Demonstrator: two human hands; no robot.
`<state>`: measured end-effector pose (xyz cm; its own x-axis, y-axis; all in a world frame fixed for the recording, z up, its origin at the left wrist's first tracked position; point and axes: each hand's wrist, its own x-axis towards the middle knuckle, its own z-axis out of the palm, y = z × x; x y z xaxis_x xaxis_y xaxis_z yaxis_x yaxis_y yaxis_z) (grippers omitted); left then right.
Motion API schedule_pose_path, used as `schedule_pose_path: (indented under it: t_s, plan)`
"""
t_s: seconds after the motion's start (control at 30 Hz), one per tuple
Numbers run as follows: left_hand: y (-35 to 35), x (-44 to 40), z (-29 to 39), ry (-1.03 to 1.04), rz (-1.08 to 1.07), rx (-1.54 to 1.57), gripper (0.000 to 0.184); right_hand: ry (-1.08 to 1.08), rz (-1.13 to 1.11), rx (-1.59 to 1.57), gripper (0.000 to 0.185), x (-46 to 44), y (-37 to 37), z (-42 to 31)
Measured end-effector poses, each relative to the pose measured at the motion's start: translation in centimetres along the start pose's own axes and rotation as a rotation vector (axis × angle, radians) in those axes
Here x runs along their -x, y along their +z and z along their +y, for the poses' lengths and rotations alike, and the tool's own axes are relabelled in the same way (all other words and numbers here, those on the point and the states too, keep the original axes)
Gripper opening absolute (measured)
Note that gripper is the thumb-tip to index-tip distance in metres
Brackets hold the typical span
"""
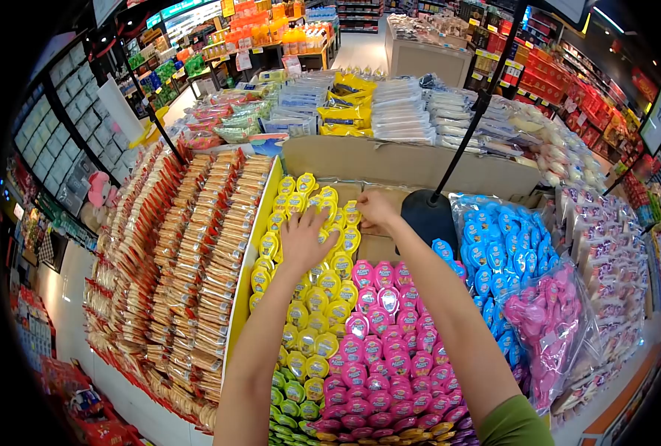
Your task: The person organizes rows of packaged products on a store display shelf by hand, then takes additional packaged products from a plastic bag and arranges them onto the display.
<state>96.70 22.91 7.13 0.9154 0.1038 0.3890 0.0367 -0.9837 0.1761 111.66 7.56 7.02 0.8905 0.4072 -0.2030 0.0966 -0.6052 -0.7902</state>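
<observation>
Head view: left grip point(304, 238) is palm-down over the yellow packs point(317, 299), fingers spread, not closed on anything; looks like it's steadying or evening out the stack. Right grip point(378, 211) is at the far right corner of the same block, fingers bent in against the end yellow pack point(351, 215); can't tell if it's pinching that pack or just touching it. Yellow packs sit in rows between the yellow divider point(253, 239) on the left and the pink packs point(397, 363) on the right, with green packs point(293, 391) at the near end. Brown cardboard point(377, 247) shows beyond the pink rows, under the right wrist. Black stand base point(427, 217) is just right of that, blue packs point(494, 245) further right, clear bag point(553, 320) with pink packs in front of those. Step in hand, my read: tidying the far end of the yellow block, by the cardboard wall point(419, 165). Next move calls for squaring the end pack with its row, left palm light so neighbours don't slide, right forearm kept off the pink rows.
</observation>
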Motion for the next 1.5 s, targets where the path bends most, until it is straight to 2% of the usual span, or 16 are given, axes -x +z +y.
schedule_pose_path:
  t_s: [0.03,0.23,0.33,0.4,0.43,0.47,0.53,0.57,0.6,0.7,0.8,0.9,1.03,1.17,1.37,1.5]
  plan:
    - [0.0,0.0,0.0,0.004,-0.007,0.020,0.059,0.011,-0.004,-0.171,0.026,-0.5,0.7,0.8]
    - [-0.4,-0.1,-0.3,0.033,0.060,0.013,0.060,-0.042,0.059,-0.114,0.024,0.4,0.7,0.3]
    - [-1.8,-0.1,-0.1,-0.031,0.175,0.111,0.055,-0.389,0.298,0.282,0.023,0.2,0.1,1.0]
    - [-3.6,-0.1,-0.8,-0.099,0.323,0.366,0.048,-0.507,0.497,0.045,0.024,2.6,-1.2,-0.8]
    - [-4.7,0.7,-0.9,-0.141,0.399,0.491,0.045,-0.258,0.385,-0.021,0.024,5.0,-2.8,-3.5]
    - [-6.8,1.8,0.0,-0.205,0.423,0.643,0.043,-0.258,0.478,-0.089,0.022,5.4,-3.1,-3.7]
    - [-11.8,4.7,2.7,-0.345,0.472,0.947,0.038,-0.432,0.590,-0.377,0.021,8.4,-4.3,-5.3]
    - [-13.3,6.9,3.4,-0.381,0.476,0.999,0.036,-0.344,0.487,-0.554,0.022,12.4,-5.8,-7.7]
    - [-14.7,9.6,4.0,-0.415,0.477,1.050,0.035,-0.362,0.523,-0.656,0.021,15.2,-6.4,-8.8]
    - [-17.9,19.2,6.2,-0.497,0.404,1.007,0.030,-0.415,0.472,-0.694,0.021,24.4,-8.5,-9.6]
    - [-19.3,29.1,8.6,-0.607,0.213,0.947,0.024,-0.380,0.409,-0.691,0.018,31.6,-8.1,-7.3]
    - [-20.6,36.8,10.6,-0.667,0.059,0.797,0.023,-0.258,0.259,-0.598,0.017,34.3,-5.3,-4.5]
    - [-22.2,41.1,12.0,-0.732,0.012,0.863,0.026,-0.458,0.174,-0.176,0.020,33.4,1.1,-3.0]
    - [-23.2,40.1,11.9,-0.602,0.010,0.815,0.028,-0.650,0.184,0.325,0.028,31.0,6.1,-3.2]
    - [-19.3,39.9,9.2,-0.388,-0.089,0.617,0.036,-0.697,0.132,0.507,0.032,30.2,9.3,-2.4]
    - [-17.2,37.9,8.7,-0.290,-0.114,0.544,0.040,-0.750,0.291,0.437,0.034,31.7,8.7,-2.5]
